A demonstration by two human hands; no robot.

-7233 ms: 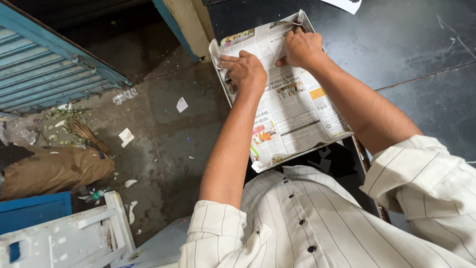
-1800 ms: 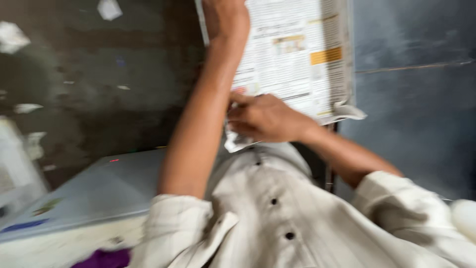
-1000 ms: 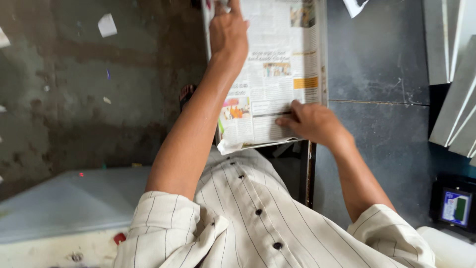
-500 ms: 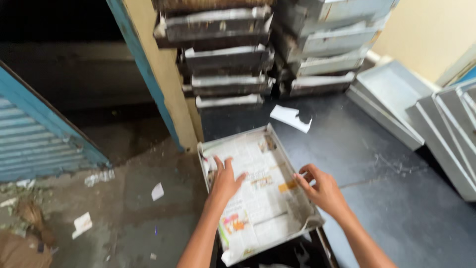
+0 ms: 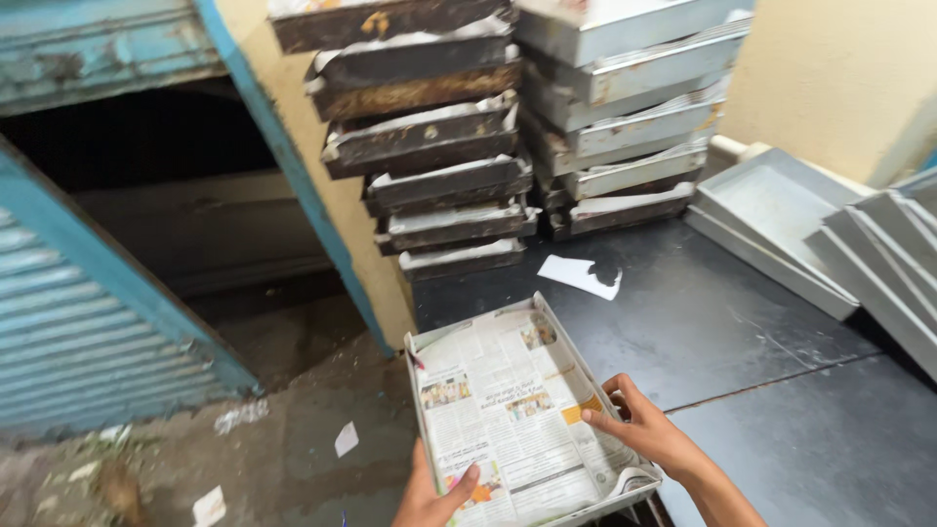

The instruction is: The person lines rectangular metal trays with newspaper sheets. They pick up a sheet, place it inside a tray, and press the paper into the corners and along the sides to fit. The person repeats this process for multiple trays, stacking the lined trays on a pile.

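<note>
Through the head camera I see only a little of my own body along the bottom edge. My left hand shows as a bare hand, cut off by the frame below the knuckles, with the thumb and part of the palm in sight. My right hand is bare too, with no ring, watch or glove on it that I can make out. Behind it, my right forearm is uncovered; no sleeve reaches into view.
</note>
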